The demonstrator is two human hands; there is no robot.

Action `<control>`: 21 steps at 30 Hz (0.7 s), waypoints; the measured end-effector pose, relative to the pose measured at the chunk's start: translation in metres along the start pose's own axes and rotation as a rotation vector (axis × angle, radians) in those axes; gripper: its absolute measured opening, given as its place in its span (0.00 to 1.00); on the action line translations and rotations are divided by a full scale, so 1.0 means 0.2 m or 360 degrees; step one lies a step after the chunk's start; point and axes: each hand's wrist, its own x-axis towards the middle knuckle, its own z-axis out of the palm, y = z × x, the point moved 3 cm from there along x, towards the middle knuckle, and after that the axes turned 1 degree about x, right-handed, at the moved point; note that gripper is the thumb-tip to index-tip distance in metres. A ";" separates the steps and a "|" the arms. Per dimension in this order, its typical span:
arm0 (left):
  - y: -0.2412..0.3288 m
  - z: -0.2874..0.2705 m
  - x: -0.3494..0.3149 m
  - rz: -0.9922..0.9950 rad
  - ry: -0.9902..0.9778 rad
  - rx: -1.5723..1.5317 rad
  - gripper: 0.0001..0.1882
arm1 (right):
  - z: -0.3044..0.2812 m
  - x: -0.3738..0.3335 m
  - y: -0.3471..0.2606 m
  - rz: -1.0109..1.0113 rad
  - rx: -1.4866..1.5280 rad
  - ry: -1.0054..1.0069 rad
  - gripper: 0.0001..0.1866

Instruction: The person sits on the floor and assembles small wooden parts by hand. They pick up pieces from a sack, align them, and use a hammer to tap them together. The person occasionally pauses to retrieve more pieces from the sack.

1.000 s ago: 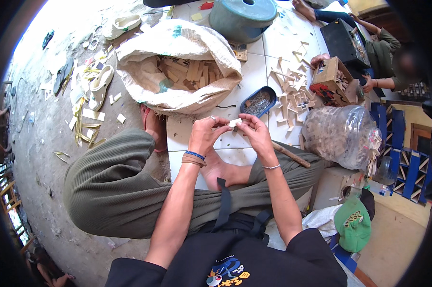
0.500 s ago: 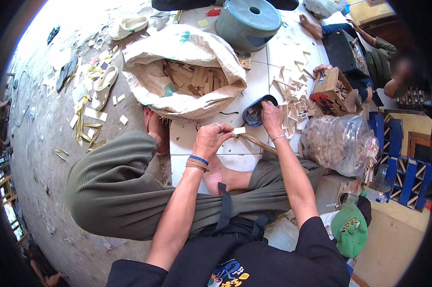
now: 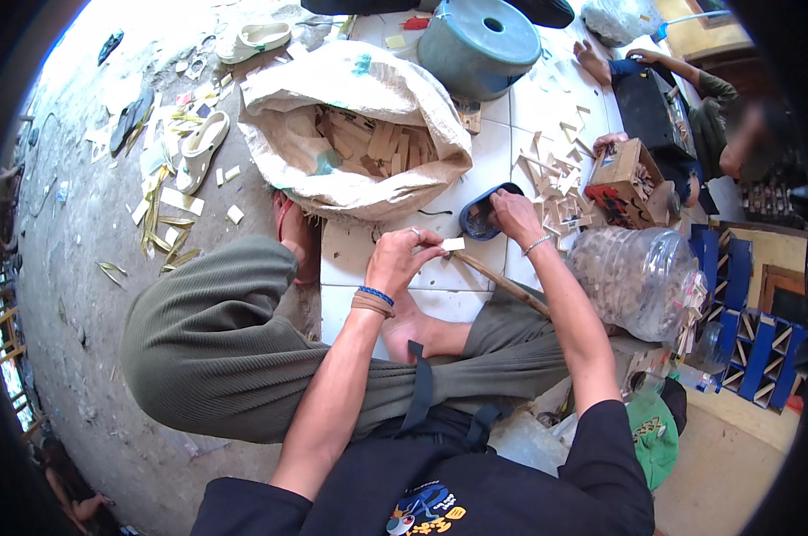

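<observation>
Pale rectangular wooden-looking piece (image 3: pixel 455 244) sits pinched by one end in the left grip (image 3: pixel 399 258), and could slip if that pinch slackens. Just beyond, the right grip (image 3: pixel 515 215), its closure hidden, might tip the dark-blue oval tub (image 3: pixel 467 223) by pressing one side.

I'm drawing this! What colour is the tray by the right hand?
Dark blue; the head view shows the tray best.

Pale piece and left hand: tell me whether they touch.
Touching. The head view shows it: the left hand pinches one end of the pale piece, and the other end sticks out to the right.
</observation>
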 end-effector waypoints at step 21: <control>-0.02 0.00 0.02 0.0100 0.0078 -0.0047 0.12 | -0.07 -0.13 0.11 0.0471 0.1450 0.0395 0.09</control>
